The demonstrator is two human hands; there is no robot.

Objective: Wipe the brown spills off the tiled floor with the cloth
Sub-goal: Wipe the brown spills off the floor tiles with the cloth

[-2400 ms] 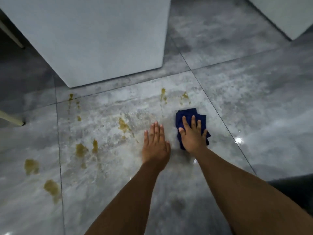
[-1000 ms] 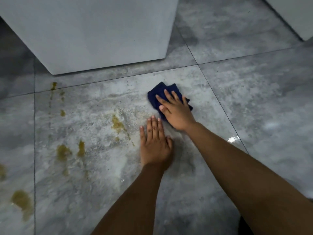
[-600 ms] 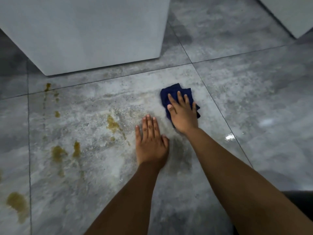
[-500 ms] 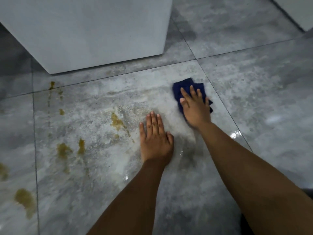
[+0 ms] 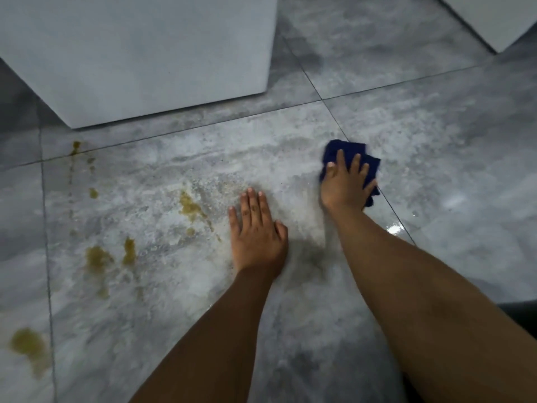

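My right hand [image 5: 344, 184] presses flat, fingers spread, on a crumpled dark blue cloth [image 5: 350, 149] near the right edge of a grey floor tile [image 5: 174, 315]. My left hand [image 5: 257, 231] rests flat on the same tile, palm down, a little left of the cloth and nearer to me. Brown spills lie left of it: a streak [image 5: 190, 206] close to the left hand, two blotches [image 5: 98, 257] further left, small drops [image 5: 93, 193] toward the grout line, and a larger patch [image 5: 27, 343] at the lower left.
A big white box-like unit [image 5: 139, 53] stands on the floor behind the spills. Another white edge [image 5: 494, 16] shows at the top right. The tile around my hands is wet and shiny. A dark shape [image 5: 520, 312] sits at the right edge.
My right hand has slid the cloth to the right across the tile, and the two brown spots seen earliest near the cloth are gone. My left hand stays planted in the same spot.
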